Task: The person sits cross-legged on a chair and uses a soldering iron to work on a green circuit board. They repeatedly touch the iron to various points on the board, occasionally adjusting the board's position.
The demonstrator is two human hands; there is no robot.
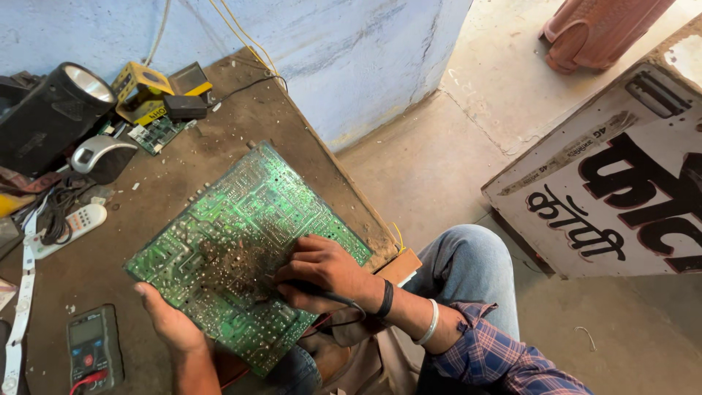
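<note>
- One large green circuit board [245,252] is held tilted over the near edge of a brown workbench [183,175], solder side up.
- The left hand [170,320] is clamped on the board's lower edge; only the thumb [143,291] shows on top, the other fingers being hidden under the board.
- The right hand [322,272] is laid on the board's near right part, its fingers [301,252] curled together around one dark tool with a black cable [338,298]; the tool's tip is covered by the fingers and cannot be made out.
- Two bands are worn on the right wrist, one black and one white.
- Just left of the left thumb, one dark meter [91,347] is seen, cut off by the lower edge.
- Well beyond the fingers, at the far left, are found one black torch [51,110], one white remote [73,227], one small green board [157,134] and one yellow box [142,91], among cables that are hard to tell apart.
- To the right of the right-hand fingers, one knee in blue jeans [468,263] and one painted signboard [621,175] are seen, the signboard cut off at the right.
</note>
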